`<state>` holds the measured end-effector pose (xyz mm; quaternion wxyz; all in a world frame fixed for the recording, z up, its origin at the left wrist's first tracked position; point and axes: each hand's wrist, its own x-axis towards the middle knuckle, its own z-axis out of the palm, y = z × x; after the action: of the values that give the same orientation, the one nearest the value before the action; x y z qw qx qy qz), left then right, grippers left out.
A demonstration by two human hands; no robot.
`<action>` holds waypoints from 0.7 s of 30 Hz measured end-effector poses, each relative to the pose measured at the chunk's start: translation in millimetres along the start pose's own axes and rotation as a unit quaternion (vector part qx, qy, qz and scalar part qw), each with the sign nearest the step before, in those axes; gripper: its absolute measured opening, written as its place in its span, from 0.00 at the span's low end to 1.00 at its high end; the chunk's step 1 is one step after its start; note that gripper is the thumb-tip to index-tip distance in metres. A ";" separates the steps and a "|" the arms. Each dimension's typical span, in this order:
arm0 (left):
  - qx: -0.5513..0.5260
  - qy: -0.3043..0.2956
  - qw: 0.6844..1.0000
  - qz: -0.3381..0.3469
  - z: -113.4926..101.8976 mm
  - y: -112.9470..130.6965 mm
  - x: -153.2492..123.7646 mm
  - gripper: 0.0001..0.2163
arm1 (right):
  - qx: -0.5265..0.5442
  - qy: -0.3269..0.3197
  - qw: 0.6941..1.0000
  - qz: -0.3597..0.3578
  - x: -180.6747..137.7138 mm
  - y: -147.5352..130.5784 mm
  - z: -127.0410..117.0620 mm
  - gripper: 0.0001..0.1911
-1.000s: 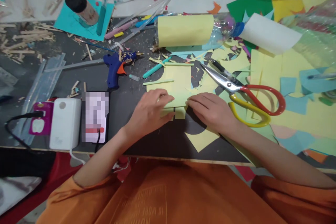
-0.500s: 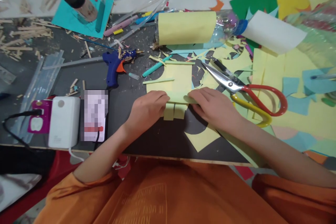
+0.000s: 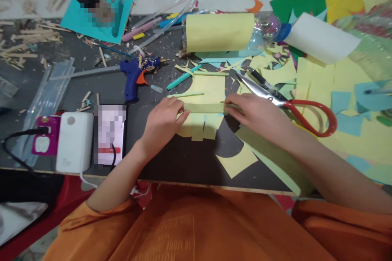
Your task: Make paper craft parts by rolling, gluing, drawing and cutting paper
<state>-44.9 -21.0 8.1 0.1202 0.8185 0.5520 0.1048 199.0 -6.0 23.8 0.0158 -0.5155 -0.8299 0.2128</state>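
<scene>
A pale green strip of paper [image 3: 205, 108], rolled or folded, runs level between my hands. My left hand [image 3: 162, 120] pinches its left end between thumb and fingers. At the opposite end, my right hand [image 3: 252, 112] is closed on it with bent fingers. Beneath the strip lies a yellow cut paper piece [image 3: 211, 85], and small yellow tabs [image 3: 197, 131] stick out on the near side. Two thin paper rolls lie on the piece, one a narrow roll [image 3: 211, 74] at its far edge. Big scissors [image 3: 275, 98] with red and yellow handles lie beyond my right hand.
A blue glue gun [image 3: 131, 79] lies left of the paper. A phone [image 3: 110, 134] and white power bank [image 3: 75, 142] sit at the front left. Behind stands a paper-wrapped bottle [image 3: 219, 32] on its side. Scrap paper [image 3: 237, 159] and a green sheet [image 3: 272, 157] lie near the front edge.
Both hands have moved slightly apart and away from me with the paper strip. More of the strip and of the yellow paper below it now shows.
</scene>
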 end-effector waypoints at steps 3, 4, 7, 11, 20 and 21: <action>-0.024 -0.024 0.998 -0.045 -2.3 1.7 1.2 0.10 | -0.022 -0.039 0.998 0.036 4.8 -7.1 -9.0 0.11; -0.035 -0.029 0.997 -0.057 -2.8 2.3 1.6 0.10 | -0.026 -0.047 0.998 0.043 6.1 -8.6 -10.8 0.11; -0.057 -0.038 0.994 -0.086 -3.3 3.6 2.3 0.10 | -0.025 -0.061 0.996 0.055 9.4 -9.8 -13.2 0.10; -0.052 -0.024 0.995 -0.085 -0.9 3.5 0.3 0.09 | -0.029 -0.069 0.996 0.053 13.0 -9.8 -13.9 0.10; 0.041 0.062 0.997 -0.008 9.0 2.5 -8.8 0.08 | -0.135 -0.127 0.981 0.047 16.4 -42.5 -25.5 0.14; 0.049 0.066 0.997 -0.003 9.3 2.6 -8.9 0.08 | -0.133 -0.119 0.983 0.042 17.7 -46.5 -23.8 0.14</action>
<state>-43.1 -31.0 -0.3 0.0436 0.8130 0.5656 0.1315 157.1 -0.3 59.2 -0.1605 -0.5182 -0.8246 0.1605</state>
